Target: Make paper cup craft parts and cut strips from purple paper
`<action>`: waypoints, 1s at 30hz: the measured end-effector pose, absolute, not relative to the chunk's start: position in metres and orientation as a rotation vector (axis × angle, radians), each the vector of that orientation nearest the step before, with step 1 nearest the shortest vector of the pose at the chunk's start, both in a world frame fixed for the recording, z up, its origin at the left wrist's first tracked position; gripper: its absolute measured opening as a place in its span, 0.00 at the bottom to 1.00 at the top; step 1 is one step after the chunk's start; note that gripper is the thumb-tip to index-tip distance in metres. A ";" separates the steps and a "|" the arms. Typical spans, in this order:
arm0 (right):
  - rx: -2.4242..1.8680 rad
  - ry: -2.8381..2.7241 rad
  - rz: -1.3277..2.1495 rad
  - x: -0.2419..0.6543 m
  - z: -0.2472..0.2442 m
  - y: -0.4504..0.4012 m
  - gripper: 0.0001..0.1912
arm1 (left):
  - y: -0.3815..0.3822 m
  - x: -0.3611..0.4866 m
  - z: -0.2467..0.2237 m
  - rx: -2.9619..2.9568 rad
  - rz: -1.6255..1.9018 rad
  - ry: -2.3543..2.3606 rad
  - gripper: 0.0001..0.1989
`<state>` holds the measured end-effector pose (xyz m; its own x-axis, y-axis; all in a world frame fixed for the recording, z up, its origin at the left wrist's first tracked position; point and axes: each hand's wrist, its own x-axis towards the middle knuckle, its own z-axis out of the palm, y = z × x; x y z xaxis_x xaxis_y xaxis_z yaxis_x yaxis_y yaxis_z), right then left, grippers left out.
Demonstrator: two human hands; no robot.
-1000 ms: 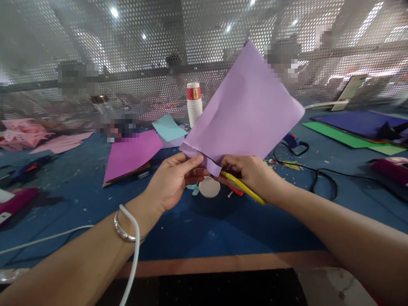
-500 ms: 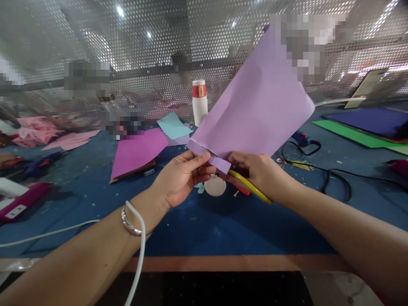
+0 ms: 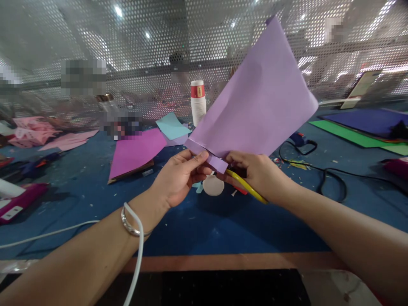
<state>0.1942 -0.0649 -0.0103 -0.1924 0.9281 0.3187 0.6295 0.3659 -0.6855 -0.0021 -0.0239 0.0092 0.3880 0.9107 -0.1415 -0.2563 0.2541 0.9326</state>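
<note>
A large light purple sheet (image 3: 255, 97) rises from between my hands, with a narrow strip (image 3: 216, 163) along its lower edge partly separated by a slit. My left hand (image 3: 181, 174) pinches that strip between thumb and fingers. My right hand (image 3: 261, 172) is closed around yellow-handled scissors (image 3: 247, 186) at the strip's right end; the blades are hidden by the paper and fingers. A pale round piece (image 3: 213, 185) lies on the table just below the hands, beside small blue and red scraps.
Stacked paper cups (image 3: 198, 104) stand behind the sheet. Magenta paper (image 3: 137, 153) and teal paper (image 3: 173, 126) lie left of centre. Green (image 3: 344, 132) and dark blue sheets lie right, near a black cable (image 3: 323, 170). A white cable (image 3: 137, 263) crosses my left wrist.
The sheet's upper part has tilted slightly, showing its top corner more fully. Both hands keep their grip, and the whole view has shifted a little.
</note>
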 end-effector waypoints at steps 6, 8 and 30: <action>-1.391 -1.969 0.509 0.193 -0.007 -0.064 0.14 | -0.024 0.000 0.010 0.973 0.940 0.841 0.04; -1.400 -1.988 0.526 0.192 -0.005 -0.064 0.12 | -0.024 0.002 0.009 0.968 0.922 0.844 0.03; -1.640 -2.151 0.497 0.182 -0.010 -0.062 0.09 | -0.005 -0.026 0.029 1.989 1.251 1.046 0.06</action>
